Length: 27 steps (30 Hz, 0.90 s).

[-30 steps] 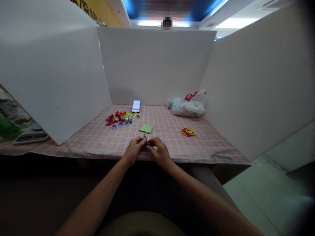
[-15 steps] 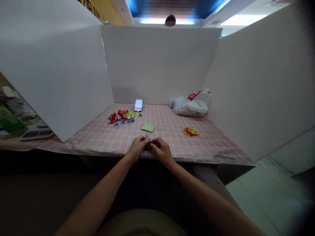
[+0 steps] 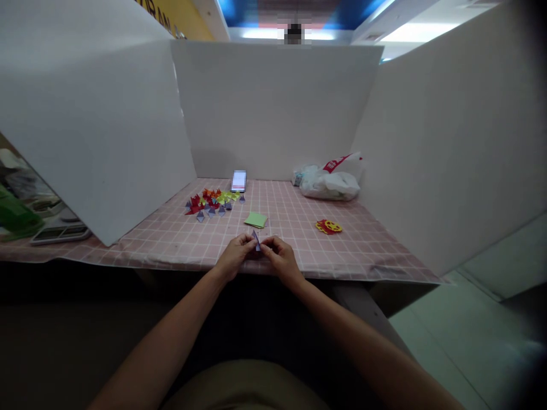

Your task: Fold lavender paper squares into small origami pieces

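Between my fingertips, close to the table's front edge, is a small folded purple paper (image 3: 257, 240) with a pointed top. My left hand (image 3: 235, 254) pinches it from the left side. My right hand (image 3: 281, 259) has thumb and fingers closed on its right side. Just beyond my hands lies a stack of square paper sheets (image 3: 256, 220), light green on top. Farther left is a pile of small folded paper pieces (image 3: 210, 200) in red, orange, yellow and purple. The lower part of the held paper is hidden by my fingers.
A phone (image 3: 239, 180) leans near the back panel. White plastic bags (image 3: 330, 183) sit at the back right. Red and yellow cut-out discs (image 3: 329, 226) lie to the right. White boards enclose the pink checked tablecloth (image 3: 290, 210). A scale (image 3: 60, 232) stands far left.
More of the purple paper shows now, standing upright between my fingertips; before, mostly its tip was visible. My fingers have shifted slightly apart. The whole view has moved a little.
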### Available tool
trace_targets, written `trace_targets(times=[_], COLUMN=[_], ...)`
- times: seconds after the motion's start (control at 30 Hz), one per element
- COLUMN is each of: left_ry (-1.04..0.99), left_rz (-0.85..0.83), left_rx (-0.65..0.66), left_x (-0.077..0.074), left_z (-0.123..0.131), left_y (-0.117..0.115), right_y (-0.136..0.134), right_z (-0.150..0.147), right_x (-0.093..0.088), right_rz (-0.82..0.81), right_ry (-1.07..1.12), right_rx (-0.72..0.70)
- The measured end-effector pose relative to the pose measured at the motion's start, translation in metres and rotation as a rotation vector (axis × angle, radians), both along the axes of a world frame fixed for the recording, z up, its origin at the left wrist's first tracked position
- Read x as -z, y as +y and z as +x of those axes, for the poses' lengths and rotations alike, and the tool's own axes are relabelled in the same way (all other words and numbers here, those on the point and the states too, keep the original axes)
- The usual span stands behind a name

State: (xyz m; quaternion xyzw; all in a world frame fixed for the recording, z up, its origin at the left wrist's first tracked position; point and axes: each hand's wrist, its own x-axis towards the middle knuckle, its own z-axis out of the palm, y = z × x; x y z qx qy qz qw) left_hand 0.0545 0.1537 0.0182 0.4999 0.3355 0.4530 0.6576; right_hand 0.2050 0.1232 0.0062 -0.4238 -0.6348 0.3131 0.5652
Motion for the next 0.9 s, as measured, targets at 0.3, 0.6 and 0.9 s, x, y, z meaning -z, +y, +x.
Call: trace_targets(times=[0.3,0.6,0.9], left_ry=[0.012,-0.085,-0.156], left_rz=[0.005,0.0,0.005], left_rx=[-0.004,-0.167,-0.367], left_x=[0.0,-0.005,-0.019], left_z=[0.0,-0.008,-0.035], left_y=[0.0,-0.01,-0.03], right_y=[-0.001,0.016,0.088], right_z=[0.0,0.012,0.02], right_x=[-0.002,0.003,-0.042], right_rz=[-0.021,-0.067,0.061], right_ry=[0.009,0.043,-0.238], right_rx=[0.003,0.252,0.433])
